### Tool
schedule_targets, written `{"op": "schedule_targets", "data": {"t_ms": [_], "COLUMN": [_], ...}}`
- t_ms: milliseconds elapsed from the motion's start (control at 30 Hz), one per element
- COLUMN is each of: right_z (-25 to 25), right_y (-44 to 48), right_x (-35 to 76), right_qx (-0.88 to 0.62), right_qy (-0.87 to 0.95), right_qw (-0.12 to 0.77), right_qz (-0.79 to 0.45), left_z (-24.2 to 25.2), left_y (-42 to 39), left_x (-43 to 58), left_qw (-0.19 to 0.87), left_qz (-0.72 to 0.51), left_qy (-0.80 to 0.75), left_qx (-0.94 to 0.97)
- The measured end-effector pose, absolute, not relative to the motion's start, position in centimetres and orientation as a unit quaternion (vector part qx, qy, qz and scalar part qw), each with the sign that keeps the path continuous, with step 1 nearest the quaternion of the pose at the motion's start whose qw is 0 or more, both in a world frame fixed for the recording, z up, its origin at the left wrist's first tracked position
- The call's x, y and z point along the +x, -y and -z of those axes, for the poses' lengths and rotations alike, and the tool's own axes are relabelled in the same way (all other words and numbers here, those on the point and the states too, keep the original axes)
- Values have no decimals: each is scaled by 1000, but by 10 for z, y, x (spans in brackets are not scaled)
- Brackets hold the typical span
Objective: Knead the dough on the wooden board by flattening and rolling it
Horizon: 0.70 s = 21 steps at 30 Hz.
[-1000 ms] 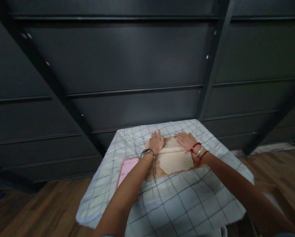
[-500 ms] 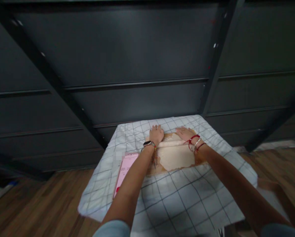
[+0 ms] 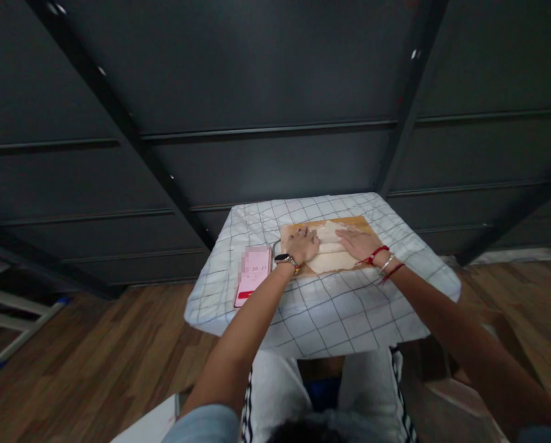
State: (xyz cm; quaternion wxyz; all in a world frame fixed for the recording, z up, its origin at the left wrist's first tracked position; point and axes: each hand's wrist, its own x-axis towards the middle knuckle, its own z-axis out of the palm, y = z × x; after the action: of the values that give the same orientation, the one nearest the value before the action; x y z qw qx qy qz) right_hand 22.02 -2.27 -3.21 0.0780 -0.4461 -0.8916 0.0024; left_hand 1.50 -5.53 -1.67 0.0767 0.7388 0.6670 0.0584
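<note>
On board (image 3: 358,222) | rolling pin (image 3: 329,247) lies left-right | left hand (image 3: 303,245), right hand (image 3: 359,243) flat, unclenched atop it

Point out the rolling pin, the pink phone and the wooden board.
rolling pin (image 3: 331,247): head view, on the bare middle of the pin between the hands.
pink phone (image 3: 253,275): head view, on the middle of its screen.
wooden board (image 3: 361,221): head view, on its bare far right corner.

Looks like we're at home: small table with a checked cloth (image 3: 331,307), wood floor (image 3: 95,344), dark panelled wall (image 3: 257,92) behind.
</note>
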Motion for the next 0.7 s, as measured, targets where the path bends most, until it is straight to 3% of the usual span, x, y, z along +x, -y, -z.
{"op": "schedule_targets", "data": {"t_ms": [167, 300, 700], "right_z": [38, 46, 32], "right_y": [79, 98, 20], "right_x": [232, 237, 219], "right_qx": [-448, -445, -452], "right_qy": [887, 887, 888], "right_qw": [96, 107, 72], "right_qz": [49, 71, 40], "left_z": [28, 33, 23], "left_y": [105, 123, 42], "left_x": [17, 15, 4], "left_qw": [-45, -61, -50], "left_qz": [-116, -134, -142], "left_qy": [-619, -581, -605], "left_qx": [776, 800, 782]}}
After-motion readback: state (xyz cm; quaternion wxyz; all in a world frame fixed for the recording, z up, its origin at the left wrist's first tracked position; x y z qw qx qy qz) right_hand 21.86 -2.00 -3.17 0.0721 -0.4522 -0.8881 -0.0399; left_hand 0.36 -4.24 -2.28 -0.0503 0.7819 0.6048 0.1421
